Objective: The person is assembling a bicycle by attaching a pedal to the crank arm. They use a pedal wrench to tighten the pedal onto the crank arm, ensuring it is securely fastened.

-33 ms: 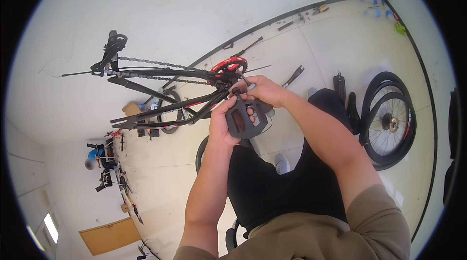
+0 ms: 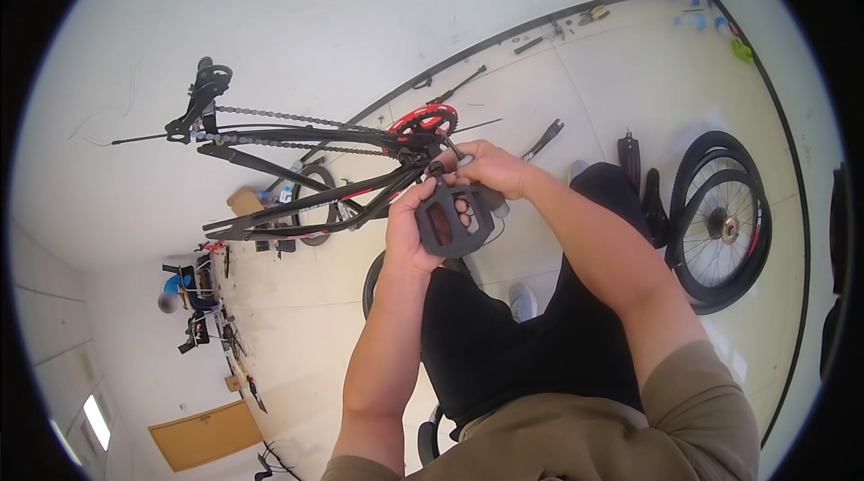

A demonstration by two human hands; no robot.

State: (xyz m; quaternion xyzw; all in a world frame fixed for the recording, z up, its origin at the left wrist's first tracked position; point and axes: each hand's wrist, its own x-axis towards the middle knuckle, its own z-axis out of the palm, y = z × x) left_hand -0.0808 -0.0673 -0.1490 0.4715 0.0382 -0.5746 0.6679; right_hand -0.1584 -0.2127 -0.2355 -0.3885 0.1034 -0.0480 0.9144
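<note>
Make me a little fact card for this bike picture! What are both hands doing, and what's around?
Left hand: holding a black pedal
Right hand: at the pedal's upper end, exact grip partly hidden
Bike frame: black, with a red chainring
On the right: wheels, a black saddle
Near the top: hammer, pliers
Far left: a person in blue

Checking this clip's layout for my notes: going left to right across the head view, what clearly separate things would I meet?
Brown door → far bicycle wheel → dark pedal → hammer → pliers → black saddle → large bicycle wheels.
</note>
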